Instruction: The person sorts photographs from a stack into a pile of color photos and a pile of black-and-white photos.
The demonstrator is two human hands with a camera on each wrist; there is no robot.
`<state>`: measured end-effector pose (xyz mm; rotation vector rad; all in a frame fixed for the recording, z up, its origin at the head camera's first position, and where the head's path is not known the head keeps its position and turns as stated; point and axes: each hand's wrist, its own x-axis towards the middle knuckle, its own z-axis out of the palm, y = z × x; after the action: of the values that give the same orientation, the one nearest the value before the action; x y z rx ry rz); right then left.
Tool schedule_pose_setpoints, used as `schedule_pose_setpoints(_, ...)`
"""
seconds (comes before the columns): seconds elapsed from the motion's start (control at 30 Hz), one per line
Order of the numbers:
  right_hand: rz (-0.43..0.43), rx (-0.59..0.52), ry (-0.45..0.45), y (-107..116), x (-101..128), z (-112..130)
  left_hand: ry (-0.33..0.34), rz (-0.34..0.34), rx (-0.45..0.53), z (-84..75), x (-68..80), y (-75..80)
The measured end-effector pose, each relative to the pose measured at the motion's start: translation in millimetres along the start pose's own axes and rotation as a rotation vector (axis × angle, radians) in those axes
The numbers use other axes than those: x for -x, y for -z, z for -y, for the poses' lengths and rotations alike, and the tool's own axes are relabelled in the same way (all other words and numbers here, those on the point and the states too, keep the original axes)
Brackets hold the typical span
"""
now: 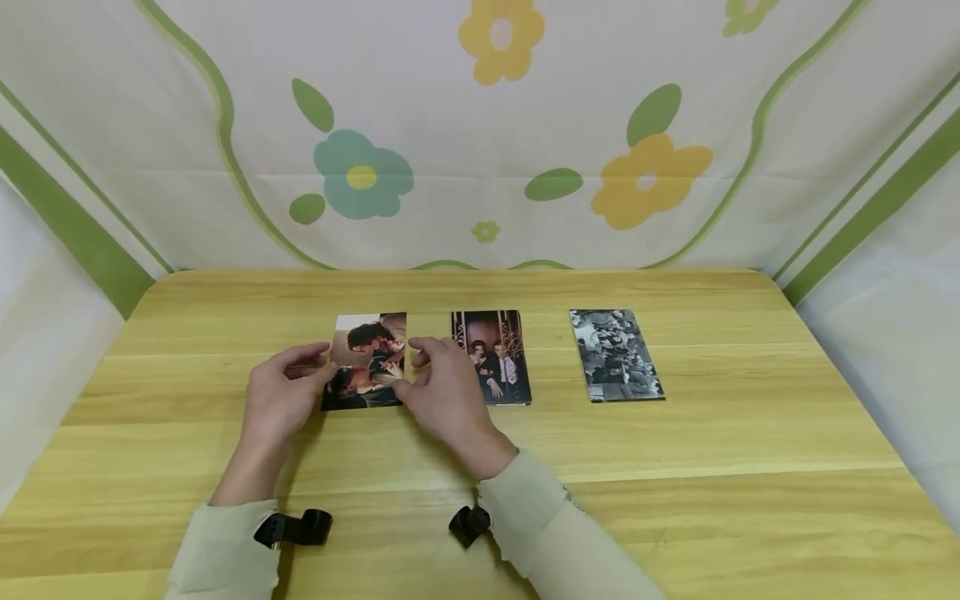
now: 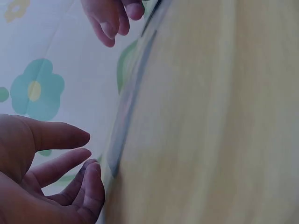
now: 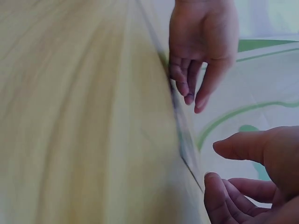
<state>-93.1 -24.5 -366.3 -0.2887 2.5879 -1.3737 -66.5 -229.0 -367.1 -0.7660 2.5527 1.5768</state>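
Both hands are sitting on either side of the leftmost photo (image 1: 365,361): left hand (image 1: 281,396) is touching its left edge, right hand (image 1: 444,392) its right edge, fingers loosely spread, not really gripping. It's lying flat on the wooden worktop (image 1: 675,467), with a middle photo (image 1: 492,357) and a black-and-white photo (image 1: 615,354) lined up to its right.

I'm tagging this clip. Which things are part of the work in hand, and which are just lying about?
In hand:
left hand, at the left photo's edge
right hand, at its other edge
left photo

Lying about:
middle photo
right photo
table
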Motion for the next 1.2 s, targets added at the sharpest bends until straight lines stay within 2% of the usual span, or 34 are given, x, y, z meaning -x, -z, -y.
schedule_pose_setpoints(0.2, -0.025, -0.005, 0.045, 22.9, 5.8, -9.0, -0.029, -0.013, 0.022, -15.4, 6.3, -8.2)
schedule_pose_setpoints(0.4, -0.069, -0.024, 0.11, 54.9, 7.5, -28.6, -0.113, 0.047, 0.098, -33.3, 16.7, -32.2)
schedule_pose_setpoints(0.57, -0.155, -0.028, 0.03, 86.9, 12.2, -48.4, -0.202, 0.084, 0.072, -42.2, 23.8, -61.5)
schedule_pose_setpoints(0.67, -0.182, -0.025, -0.031, 101.4, 14.9, -59.7, -0.227, 0.104, 0.044, -45.0, 26.9, -77.0)
schedule_pose_setpoints(0.87, -0.171, -0.053, -0.101, 110.3, 15.6, -77.0, -0.232, 0.134, 0.012, -47.9, 28.8, -94.3)
schedule_pose_setpoints(1.07, -0.152, -0.052, -0.132, 107.4, 14.8, -88.1, -0.172, 0.167, -0.003, -47.3, 28.3, -104.6)
schedule_pose_setpoints(1.2, -0.164, -0.038, -0.148, 106.6, 15.3, -92.2, -0.171, 0.17, -0.022, -48.8, 29.0, -110.6)
